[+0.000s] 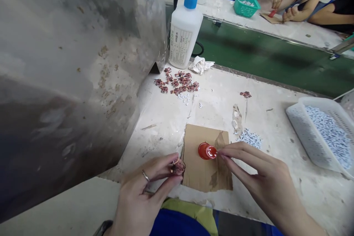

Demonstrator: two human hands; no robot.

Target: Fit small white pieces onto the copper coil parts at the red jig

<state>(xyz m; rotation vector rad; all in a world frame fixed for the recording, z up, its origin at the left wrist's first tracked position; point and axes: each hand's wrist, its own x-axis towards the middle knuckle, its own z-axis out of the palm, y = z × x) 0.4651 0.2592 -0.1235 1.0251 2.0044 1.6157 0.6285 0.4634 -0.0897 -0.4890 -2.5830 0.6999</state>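
My left hand [149, 188] is closed, pinching a small brown figurine [178, 167] with a yellow band between thumb and fingers, by the left edge of a cardboard piece [193, 180]. On the cardboard stands a small red cup [204, 151] with shiny red contents. My right hand [257, 173] is closed in a pinch at the cup's right rim. A tiny whitish piece [217, 152] shows at its fingertips, its shape hard to make out. Just beyond that hand lies a heap of small white-and-blue pieces [250, 138].
Several brown figurines [182, 81] lie near a white glue bottle [185, 33] and crumpled tissue [200, 65]. One figurine [245, 94] lies apart. A white basket [312, 143] of small pieces stands right. A large metal panel [83, 70] blocks the left. Across, people work beside a green basket [246, 5].
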